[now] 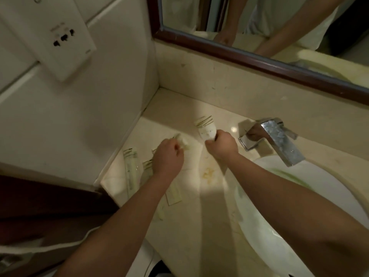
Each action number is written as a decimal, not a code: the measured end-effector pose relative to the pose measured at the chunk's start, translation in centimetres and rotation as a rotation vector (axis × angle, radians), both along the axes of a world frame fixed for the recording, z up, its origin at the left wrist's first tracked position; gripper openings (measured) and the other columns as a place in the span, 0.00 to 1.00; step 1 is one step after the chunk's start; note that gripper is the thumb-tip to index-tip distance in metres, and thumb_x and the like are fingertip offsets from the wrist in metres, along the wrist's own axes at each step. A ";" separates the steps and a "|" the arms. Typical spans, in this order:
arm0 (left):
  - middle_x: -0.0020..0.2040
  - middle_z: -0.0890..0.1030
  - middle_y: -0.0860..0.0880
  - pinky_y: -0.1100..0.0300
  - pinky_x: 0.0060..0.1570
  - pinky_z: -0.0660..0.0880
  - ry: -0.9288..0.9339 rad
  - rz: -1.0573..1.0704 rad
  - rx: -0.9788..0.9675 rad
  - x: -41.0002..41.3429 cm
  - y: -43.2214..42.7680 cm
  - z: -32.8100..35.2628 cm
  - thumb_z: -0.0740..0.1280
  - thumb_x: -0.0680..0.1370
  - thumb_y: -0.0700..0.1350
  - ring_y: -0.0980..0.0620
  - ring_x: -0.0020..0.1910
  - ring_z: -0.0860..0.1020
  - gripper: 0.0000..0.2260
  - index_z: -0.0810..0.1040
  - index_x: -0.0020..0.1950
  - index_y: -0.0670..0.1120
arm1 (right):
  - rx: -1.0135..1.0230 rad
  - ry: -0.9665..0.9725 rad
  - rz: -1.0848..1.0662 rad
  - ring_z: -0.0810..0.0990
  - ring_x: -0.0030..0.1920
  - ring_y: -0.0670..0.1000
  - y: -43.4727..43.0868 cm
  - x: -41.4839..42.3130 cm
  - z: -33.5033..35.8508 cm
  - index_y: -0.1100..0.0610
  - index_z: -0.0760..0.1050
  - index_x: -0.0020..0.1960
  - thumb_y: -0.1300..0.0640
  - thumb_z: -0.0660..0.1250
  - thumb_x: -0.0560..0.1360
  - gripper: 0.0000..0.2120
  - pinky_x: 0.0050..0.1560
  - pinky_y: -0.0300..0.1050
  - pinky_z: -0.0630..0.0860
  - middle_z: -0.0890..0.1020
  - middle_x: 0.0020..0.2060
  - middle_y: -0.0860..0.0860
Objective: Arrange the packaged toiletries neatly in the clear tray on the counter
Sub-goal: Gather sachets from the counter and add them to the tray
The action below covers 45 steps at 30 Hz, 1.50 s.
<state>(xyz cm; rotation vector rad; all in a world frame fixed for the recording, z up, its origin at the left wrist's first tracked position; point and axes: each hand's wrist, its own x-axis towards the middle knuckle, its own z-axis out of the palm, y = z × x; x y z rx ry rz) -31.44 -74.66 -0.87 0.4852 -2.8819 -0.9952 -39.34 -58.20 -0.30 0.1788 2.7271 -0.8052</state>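
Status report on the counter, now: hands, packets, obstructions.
Left hand shut on a small packet... correction not needed: left hand shut on small packet. Right hand shut on white packet. Long packets lie left. Faucet beside right hand.

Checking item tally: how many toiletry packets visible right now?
5 that I can tell: one in the right hand, one in the left hand, two left of the left wrist, one under the left forearm. More may be hidden.
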 end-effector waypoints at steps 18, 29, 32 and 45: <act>0.60 0.80 0.34 0.35 0.54 0.76 -0.484 0.292 1.901 2.6 3.6 4.5 0.67 0.73 0.47 0.36 0.60 0.78 0.22 0.71 0.64 0.39 | -0.905 0.007 -0.455 0.83 0.43 0.56 7.5 7.5 4.1 0.55 0.78 0.48 0.58 0.69 0.71 0.05 0.47 0.52 0.80 0.83 0.42 0.55; 0.55 0.82 0.42 0.52 0.40 0.78 -0.468 0.114 1.349 3.8 11.3 4.3 0.61 0.82 0.50 0.47 0.49 0.81 0.16 0.74 0.66 0.43 | -0.965 -0.015 -0.659 0.83 0.40 0.55 14.0 14.3 4.7 0.60 0.79 0.52 0.62 0.67 0.76 0.06 0.42 0.48 0.80 0.84 0.45 0.58; 0.56 0.81 0.41 0.49 0.48 0.79 -0.479 0.047 1.354 5.0 14.7 5.2 0.62 0.81 0.50 0.45 0.52 0.81 0.16 0.74 0.66 0.43 | -1.040 -0.078 -0.776 0.83 0.40 0.55 17.0 16.8 5.4 0.63 0.78 0.55 0.61 0.66 0.78 0.08 0.47 0.52 0.81 0.84 0.46 0.60; 0.59 0.81 0.41 0.49 0.48 0.79 -0.707 -0.049 1.426 18.7 36.0 5.7 0.60 0.82 0.48 0.44 0.55 0.81 0.15 0.76 0.64 0.43 | -1.407 -0.131 -0.912 0.85 0.37 0.54 35.6 35.9 7.7 0.67 0.73 0.62 0.72 0.59 0.77 0.15 0.34 0.43 0.81 0.82 0.47 0.62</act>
